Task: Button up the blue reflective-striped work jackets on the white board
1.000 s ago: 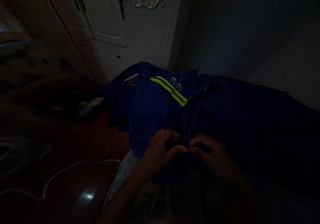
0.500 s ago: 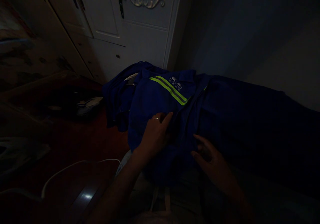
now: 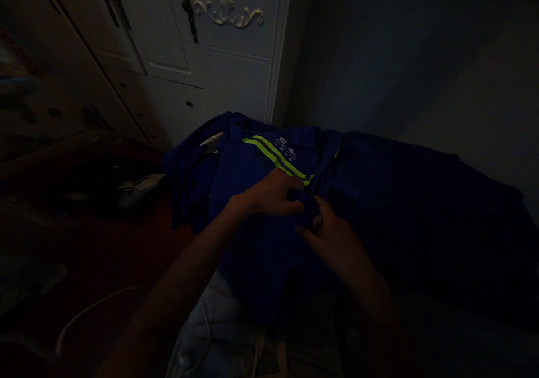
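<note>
A blue work jacket lies spread out before me, with a yellow-green and grey reflective stripe and a white printed logo on its chest. My left hand is closed on the cloth of the front just below the stripe, its fingertips partly hidden by a fold. Close on its right, my right hand has thumb and forefinger curled around the same front edge. Whether a button or zip lies between the hands is too dark to see. More of the blue cloth stretches off to the right in shadow.
Behind the jacket stands a white cabinet with dark handles and scrolled trim. A plain wall rises at the right. Dark items lie on the reddish floor at left, with a white cord nearer me. The room is very dim.
My left hand has moved right and up to the jacket's front edge and closed on the cloth. My right hand has moved up and left to meet it. The view has shifted slightly.
</note>
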`<state>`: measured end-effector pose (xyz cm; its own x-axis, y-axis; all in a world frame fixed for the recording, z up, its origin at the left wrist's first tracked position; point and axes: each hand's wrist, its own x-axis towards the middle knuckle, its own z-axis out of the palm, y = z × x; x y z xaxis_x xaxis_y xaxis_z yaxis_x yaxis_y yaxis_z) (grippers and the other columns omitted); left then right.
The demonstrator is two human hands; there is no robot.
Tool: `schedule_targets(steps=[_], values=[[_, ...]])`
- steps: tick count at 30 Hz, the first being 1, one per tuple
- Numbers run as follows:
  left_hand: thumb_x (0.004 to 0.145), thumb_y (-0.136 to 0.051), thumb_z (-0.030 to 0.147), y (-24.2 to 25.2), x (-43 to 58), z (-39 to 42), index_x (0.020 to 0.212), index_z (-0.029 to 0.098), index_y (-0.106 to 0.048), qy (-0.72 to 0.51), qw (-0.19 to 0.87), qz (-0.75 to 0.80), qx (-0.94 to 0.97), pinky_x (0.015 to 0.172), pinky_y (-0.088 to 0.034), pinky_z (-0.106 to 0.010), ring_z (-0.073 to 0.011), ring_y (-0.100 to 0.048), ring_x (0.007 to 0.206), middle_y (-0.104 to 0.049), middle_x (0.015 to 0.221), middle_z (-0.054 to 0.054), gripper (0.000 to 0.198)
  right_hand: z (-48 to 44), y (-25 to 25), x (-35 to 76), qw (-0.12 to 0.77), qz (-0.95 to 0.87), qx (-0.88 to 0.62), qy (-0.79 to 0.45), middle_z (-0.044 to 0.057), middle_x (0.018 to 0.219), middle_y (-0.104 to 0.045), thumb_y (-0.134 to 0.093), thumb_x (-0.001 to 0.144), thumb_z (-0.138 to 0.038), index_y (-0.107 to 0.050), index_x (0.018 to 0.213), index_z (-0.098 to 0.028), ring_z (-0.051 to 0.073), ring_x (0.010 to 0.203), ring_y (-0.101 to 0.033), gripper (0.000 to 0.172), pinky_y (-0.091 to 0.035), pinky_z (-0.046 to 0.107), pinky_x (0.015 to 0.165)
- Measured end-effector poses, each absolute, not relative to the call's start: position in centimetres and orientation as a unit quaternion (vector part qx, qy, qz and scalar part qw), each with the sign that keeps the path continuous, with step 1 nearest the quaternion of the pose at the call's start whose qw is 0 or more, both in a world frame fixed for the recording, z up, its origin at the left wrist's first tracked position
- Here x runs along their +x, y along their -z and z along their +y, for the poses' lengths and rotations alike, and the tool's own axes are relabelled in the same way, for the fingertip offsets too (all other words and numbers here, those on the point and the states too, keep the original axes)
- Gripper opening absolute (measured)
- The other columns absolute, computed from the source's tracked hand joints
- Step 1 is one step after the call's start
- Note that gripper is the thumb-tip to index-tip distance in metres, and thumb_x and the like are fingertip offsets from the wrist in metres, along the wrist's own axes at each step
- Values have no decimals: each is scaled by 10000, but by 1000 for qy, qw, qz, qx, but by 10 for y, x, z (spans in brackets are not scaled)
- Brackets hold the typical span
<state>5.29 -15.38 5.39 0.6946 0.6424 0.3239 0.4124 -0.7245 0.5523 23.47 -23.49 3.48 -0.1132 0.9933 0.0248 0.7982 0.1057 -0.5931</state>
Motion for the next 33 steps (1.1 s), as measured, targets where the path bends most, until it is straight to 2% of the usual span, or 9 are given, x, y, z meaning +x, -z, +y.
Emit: schedule_targets(steps=[2, 4, 10, 14, 21, 25, 27, 30, 33], values=[[752, -566, 203, -61, 54, -146, 695, 162, -617, -259, 278, 293, 877, 624, -393, -266, -139, -548, 622, -611, 678, 7, 87, -235, -31, 243, 263, -683, -624, -275, 69, 902, -708, -638, 809, -307, -459, 1429, -164, 209, 720, -674, 661, -504, 327, 639], [747, -567, 202, -66, 55, -142, 688, 166, -607, -254, 313, 285, 870, 576, -365, -246, -123, -520, 598, -592, 668, 20, 80, -239, -25, 252, 319, -638, -619, -328, 82, 936, -721, -639, 803, -341, -519, 1379, -155, 213, 770, -694, 617, -538, 334, 678], [698, -731, 215, -74, 54, -140, 907, 216, -741, -205, 419, 253, 848, 711, -455, -238, -165, -651, 813, -722, 898, 6, 209, -249, -7, 262, 444, -523, -591, -424, 98, 1085, -733, -709, 771, -437, -696, 1106, -194, 268, 998, -692, 414, -540, 415, 881], [739, -730, 261, -66, 58, -134, 810, 214, -761, -190, 484, 267, 812, 706, -467, -258, -176, -674, 756, -739, 835, 6, 91, -248, -4, 255, 495, -467, -574, -456, 83, 955, -747, -756, 709, -448, -704, 971, -184, 248, 866, -700, 375, -556, 353, 760], [661, -776, 492, -44, 75, -119, 822, 144, -703, -123, 428, 446, 776, 656, -427, -269, -206, -640, 834, -706, 841, -33, 390, -218, -13, 251, 412, -535, -645, -358, 38, 702, -686, -652, 771, -621, -658, 1088, -154, 177, 578, -606, 565, -429, 261, 504], [658, -770, 312, -48, 65, -115, 967, 166, -704, -143, 563, 383, 719, 766, -456, -267, -168, -638, 868, -712, 896, -15, 348, -205, -20, 251, 437, -575, -620, -306, 63, 802, -735, -663, 782, -510, -735, 892, -164, 197, 694, -669, 370, -491, 275, 597], [622, -784, 240, -49, 56, -113, 1025, 181, -694, -155, 624, 343, 685, 806, -462, -264, -147, -641, 858, -713, 905, -1, 417, -204, -21, 253, 468, -551, -615, -315, 52, 776, -736, -697, 757, -489, -758, 884, -166, 188, 663, -664, 353, -491, 264, 559], [588, -817, 236, -48, 50, -112, 955, 169, -701, -182, 633, 371, 654, 810, -463, -259, -139, -640, 844, -707, 874, 0, 391, -209, -19, 254, 510, -484, -623, -342, 23, 647, -701, -746, 717, -502, -774, 957, -152, 148, 487, -583, 425, -422, 241, 417], [587, -818, 221, -45, 57, -112, 832, 160, -685, -204, 613, 436, 626, 754, -467, -258, -138, -633, 775, -688, 775, 7, 285, -214, -17, 251, 561, -456, -621, -302, 37, 758, -750, -775, 709, -457, -780, 1003, -174, 170, 566, -650, 409, -511, 270, 492]])
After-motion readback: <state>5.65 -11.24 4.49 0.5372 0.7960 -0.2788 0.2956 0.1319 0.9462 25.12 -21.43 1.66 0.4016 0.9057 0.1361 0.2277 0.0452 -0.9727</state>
